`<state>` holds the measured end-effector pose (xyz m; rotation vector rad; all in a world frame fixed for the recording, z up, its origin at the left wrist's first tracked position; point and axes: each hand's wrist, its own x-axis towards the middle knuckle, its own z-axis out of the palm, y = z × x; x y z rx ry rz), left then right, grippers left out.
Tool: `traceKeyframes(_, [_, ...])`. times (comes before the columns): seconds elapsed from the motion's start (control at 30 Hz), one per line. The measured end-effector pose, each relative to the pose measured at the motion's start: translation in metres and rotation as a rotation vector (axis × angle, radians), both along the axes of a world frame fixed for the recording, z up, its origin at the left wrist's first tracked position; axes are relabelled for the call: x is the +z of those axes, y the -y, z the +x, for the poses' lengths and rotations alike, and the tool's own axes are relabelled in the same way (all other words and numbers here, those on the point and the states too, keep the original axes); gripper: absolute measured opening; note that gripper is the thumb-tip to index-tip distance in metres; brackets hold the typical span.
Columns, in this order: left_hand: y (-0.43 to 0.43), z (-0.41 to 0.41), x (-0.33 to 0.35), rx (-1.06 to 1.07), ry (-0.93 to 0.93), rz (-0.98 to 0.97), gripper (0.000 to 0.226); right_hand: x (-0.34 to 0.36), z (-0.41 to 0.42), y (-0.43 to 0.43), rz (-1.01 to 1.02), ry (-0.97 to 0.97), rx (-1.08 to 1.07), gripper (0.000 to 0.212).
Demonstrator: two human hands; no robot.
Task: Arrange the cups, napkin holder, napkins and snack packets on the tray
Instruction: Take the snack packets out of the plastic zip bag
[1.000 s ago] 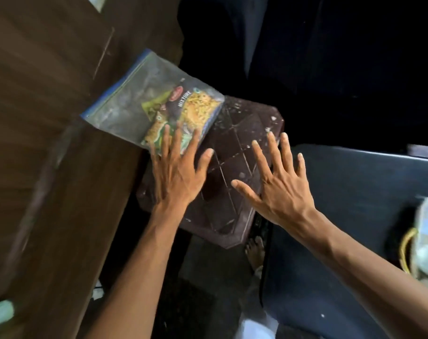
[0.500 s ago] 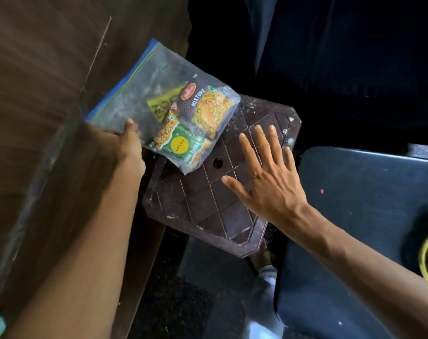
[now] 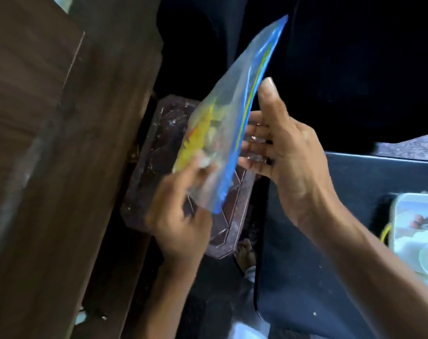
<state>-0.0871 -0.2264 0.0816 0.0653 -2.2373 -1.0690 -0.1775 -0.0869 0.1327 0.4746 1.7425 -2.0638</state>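
Observation:
A clear zip bag [image 3: 228, 133] with a blue sealed edge holds yellow snack packets [image 3: 199, 140]. It is lifted and tilted up above the dark brown stool top [image 3: 156, 155]. My left hand [image 3: 181, 216] grips the bag's lower part from below. My right hand [image 3: 283, 152] is at the bag's blue zip edge, thumb up against it and fingers behind it. The picture is blurred by motion, so the packets show only as yellow shapes.
A brown wooden table [image 3: 61, 167] fills the left side. A dark blue seat [image 3: 330, 241] lies at the right, and a pale container [image 3: 418, 236] sits at the right edge. A bare foot [image 3: 244, 255] shows below the stool.
The bag has been lifted off the stool and table edge and turned up on its side. My left hand moved under it, and my right hand rose from the stool to the zip edge.

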Motion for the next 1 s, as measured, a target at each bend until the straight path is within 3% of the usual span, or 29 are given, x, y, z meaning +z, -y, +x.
traceKeyframes(0.07, [-0.015, 0.019, -0.005, -0.134, 0.042, -0.117, 0.023, 0.009, -0.001, -0.01, 0.048, 0.035, 0.055, 0.068])
traceKeyframes(0.2, [-0.043, 0.042, 0.001, -0.182, 0.099, -0.227, 0.039, 0.023, 0.013, -0.041, 0.248, -0.051, 0.024, 0.027])
traceKeyframes(0.3, [-0.07, 0.056, 0.025, -0.247, 0.082, -0.214, 0.039, 0.044, 0.03, -0.072, 0.234, -0.062, 0.013, 0.018])
traceKeyframes(0.37, [-0.096, 0.069, 0.055, -0.264, 0.096, -0.093, 0.039, 0.063, 0.048, -0.095, 0.175, -0.052, 0.018, 0.016])
traceKeyframes(0.43, [-0.131, 0.084, 0.091, -0.205, 0.164, 0.176, 0.076, 0.082, 0.071, -0.122, 0.129, -0.042, 0.024, 0.016])
traceKeyframes(0.47, [-0.151, 0.089, 0.109, -0.157, 0.2, 0.332, 0.081, 0.092, 0.084, -0.138, 0.125, -0.044, 0.029, 0.015])
traceKeyframes(0.57, [-0.206, 0.094, 0.159, -0.02, 0.39, 0.756, 0.044, 0.123, 0.125, -0.187, 0.158, -0.081, 0.067, 0.012])
traceKeyframes(0.63, [-0.234, 0.097, 0.179, -0.078, 0.566, 0.869, 0.028, 0.138, 0.147, -0.215, 0.201, -0.122, 0.109, 0.009])
traceKeyframes(0.77, [-0.305, 0.126, 0.215, -0.118, 0.662, 0.843, 0.015, 0.166, 0.188, -0.289, 0.384, -0.254, 0.23, 0.006])
traceKeyframes(0.93, [-0.373, 0.157, 0.234, 0.021, 0.69, 0.747, 0.015, 0.194, 0.223, -0.357, 0.488, -0.432, 0.397, 0.035])
traceKeyframes(1.0, [-0.39, 0.167, 0.242, 0.009, 0.704, 0.663, 0.02, 0.2, 0.232, -0.377, 0.46, -0.397, 0.378, 0.031])
